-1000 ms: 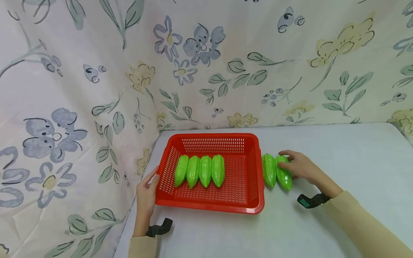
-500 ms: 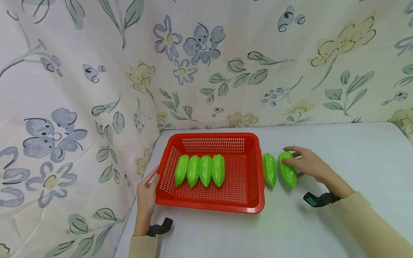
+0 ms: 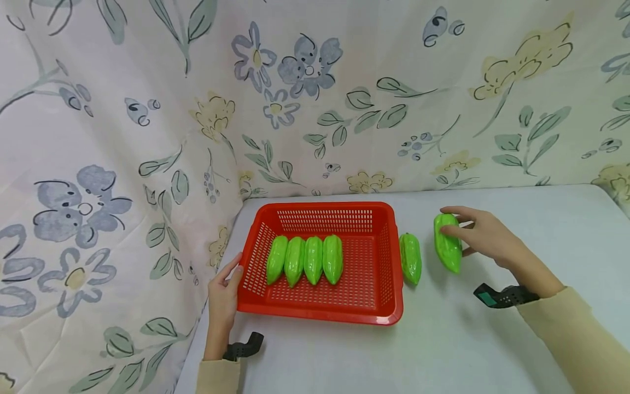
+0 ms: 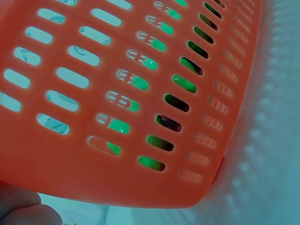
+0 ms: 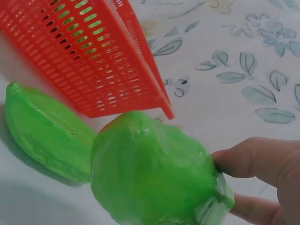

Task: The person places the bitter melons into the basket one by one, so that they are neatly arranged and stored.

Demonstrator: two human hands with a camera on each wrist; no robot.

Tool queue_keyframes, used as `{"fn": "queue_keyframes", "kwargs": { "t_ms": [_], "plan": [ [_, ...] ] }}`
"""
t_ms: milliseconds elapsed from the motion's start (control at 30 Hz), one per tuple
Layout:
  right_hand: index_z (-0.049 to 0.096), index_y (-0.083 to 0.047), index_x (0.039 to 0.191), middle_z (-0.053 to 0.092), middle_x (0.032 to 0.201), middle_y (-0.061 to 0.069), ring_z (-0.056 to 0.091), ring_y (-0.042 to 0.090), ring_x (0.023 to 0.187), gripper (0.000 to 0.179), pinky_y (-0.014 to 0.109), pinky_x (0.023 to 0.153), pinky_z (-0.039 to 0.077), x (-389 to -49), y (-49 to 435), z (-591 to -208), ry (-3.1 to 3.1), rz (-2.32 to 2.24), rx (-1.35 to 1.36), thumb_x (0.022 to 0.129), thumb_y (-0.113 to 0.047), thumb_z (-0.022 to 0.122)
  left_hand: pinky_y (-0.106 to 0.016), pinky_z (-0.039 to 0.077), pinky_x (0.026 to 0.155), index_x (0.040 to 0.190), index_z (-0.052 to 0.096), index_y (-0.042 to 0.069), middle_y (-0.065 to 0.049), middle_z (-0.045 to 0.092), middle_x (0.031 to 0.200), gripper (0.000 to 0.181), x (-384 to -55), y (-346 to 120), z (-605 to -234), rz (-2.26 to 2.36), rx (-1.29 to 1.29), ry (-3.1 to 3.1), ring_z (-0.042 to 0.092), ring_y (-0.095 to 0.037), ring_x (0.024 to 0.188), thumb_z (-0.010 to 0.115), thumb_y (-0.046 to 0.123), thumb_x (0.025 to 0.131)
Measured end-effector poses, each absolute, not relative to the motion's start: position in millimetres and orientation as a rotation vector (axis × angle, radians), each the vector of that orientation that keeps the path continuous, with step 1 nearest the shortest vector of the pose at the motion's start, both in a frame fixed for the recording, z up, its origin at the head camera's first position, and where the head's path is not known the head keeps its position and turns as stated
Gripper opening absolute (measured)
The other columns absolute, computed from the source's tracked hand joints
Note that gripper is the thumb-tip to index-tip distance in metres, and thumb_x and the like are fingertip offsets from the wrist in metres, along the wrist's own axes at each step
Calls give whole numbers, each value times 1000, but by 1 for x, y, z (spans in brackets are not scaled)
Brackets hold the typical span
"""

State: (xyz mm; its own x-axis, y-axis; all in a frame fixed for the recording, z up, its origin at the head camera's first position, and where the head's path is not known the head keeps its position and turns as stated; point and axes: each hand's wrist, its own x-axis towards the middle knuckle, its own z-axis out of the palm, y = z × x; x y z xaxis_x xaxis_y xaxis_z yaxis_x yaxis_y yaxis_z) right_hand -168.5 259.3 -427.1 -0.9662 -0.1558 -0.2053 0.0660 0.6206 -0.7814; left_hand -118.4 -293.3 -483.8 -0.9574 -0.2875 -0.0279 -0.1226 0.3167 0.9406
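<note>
In the head view, a red perforated plastic basket [image 3: 320, 319] holds a row of several glossy green ridged fruits [image 3: 314, 261]. My left hand [image 3: 224, 295] touches the basket's left side at the rim, its fingers mostly extended; in the left wrist view, only fingertips [image 4: 30, 213] show beside the basket wall [image 4: 93, 173]. To the basket's right, my right hand [image 3: 484, 235] holds another green ridged fruit [image 3: 447, 246] between thumb and fingers, above the table. A further green fruit [image 3: 410, 259] lies close against the basket's right side. The right wrist view shows the held fruit [image 5: 150, 173] large.
A white-covered table [image 3: 344, 361] carries everything. Floral fabric [image 3: 295, 153] hangs behind it, and more hangs along the left side, close to my left arm. The basket's right half shows its bare mesh bottom [image 3: 361, 268].
The right hand has moved the held fruit rightward and away from me, up off the table and apart from the fruit beside the basket. The left hand and basket have stayed in place.
</note>
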Motion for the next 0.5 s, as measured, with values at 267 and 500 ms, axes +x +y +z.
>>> {"fn": "queue_keyframes", "kwargs": {
  "t_ms": [267,500],
  "plan": [
    [44,-3,155,50,138,32,65,41,112,64,36,68,65,-168,255,-420,2592,-1286,-88,104,-37,63,-24,62,67,148,61,25,-17,67,135,44,-118,-293,-483,-1705,382,-2422,71,-12,76,58,40,107],
    [47,-8,154,55,134,27,67,39,110,63,36,69,65,-172,236,-404,2613,-1305,-131,103,-39,65,-23,61,64,148,60,25,-17,67,134,45,-119,-294,-485,-1688,382,-2426,70,-12,72,57,41,107]
  ]
}}
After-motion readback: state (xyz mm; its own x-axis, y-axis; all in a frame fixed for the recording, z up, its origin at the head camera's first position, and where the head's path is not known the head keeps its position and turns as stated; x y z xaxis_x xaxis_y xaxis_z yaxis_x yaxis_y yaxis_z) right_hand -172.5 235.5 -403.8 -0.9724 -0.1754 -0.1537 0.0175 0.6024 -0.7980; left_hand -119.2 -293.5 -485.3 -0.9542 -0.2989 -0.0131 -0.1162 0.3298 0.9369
